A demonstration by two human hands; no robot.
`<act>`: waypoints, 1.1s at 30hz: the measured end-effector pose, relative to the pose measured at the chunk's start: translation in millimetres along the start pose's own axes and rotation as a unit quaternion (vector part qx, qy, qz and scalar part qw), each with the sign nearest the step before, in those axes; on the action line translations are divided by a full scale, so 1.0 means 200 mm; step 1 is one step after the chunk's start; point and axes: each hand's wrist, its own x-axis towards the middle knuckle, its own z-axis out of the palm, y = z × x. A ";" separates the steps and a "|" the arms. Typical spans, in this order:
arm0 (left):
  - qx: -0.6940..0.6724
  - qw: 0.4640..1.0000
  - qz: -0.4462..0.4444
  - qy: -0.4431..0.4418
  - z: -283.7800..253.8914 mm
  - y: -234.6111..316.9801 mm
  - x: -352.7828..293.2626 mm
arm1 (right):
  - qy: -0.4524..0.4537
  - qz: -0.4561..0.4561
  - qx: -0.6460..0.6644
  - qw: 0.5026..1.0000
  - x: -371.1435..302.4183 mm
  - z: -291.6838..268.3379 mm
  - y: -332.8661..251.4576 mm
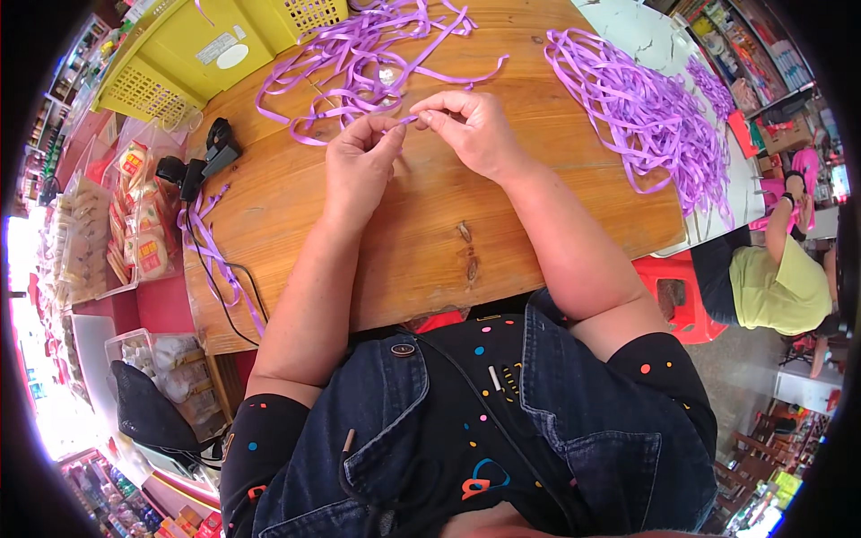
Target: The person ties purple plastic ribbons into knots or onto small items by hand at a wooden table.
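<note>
My left hand (359, 175) and my right hand (477, 139) meet over the far middle of the wooden table (404, 260). Thumbs and forefingers of both pinch a narrow purple ribbon (410, 119), and a short bit of it shows between the fingertips. Just beyond the hands spreads a loose tangle of purple ribbons (359, 58), with a small clear, shiny thing (387, 75) among them. A larger heap of purple ribbons (659, 125) covers the table's right side and hangs past its edge. More ribbon ends (208, 235) lie at the left edge.
A yellow-green plastic crate (211, 54) stands at the far left. Near it lies a black device (220, 148) with a cable. Clear bins of wrapped packets (139, 206) line the left. On the right are a red stool (686, 300) and a person in a yellow-green shirt (780, 289).
</note>
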 end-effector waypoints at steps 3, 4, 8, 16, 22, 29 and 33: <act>-0.008 1.000 0.003 -0.003 -0.01 0.00 0.00 | -0.020 0.017 -0.017 1.000 -0.01 0.02 -0.03; -0.009 1.000 0.005 0.000 -0.02 0.00 -0.01 | -0.023 0.016 -0.018 0.999 -0.01 0.03 -0.04; 0.003 1.000 0.002 -0.012 0.00 0.01 -0.01 | -0.045 0.025 -0.040 0.998 -0.01 0.02 -0.06; 0.005 1.000 0.012 -0.004 0.00 -0.01 -0.01 | -0.057 0.024 -0.019 0.998 -0.02 0.03 -0.04; 0.017 0.999 0.026 -0.019 0.00 -0.07 0.02 | -0.048 0.008 -0.085 0.995 -0.02 0.03 -0.06; 0.035 0.998 0.053 -0.023 0.00 -0.06 0.00 | -0.034 -0.011 -0.107 0.994 -0.02 0.04 -0.05; -0.009 0.998 0.029 -0.049 -0.01 -0.02 -0.01 | -0.029 0.017 -0.104 0.994 -0.01 0.04 -0.05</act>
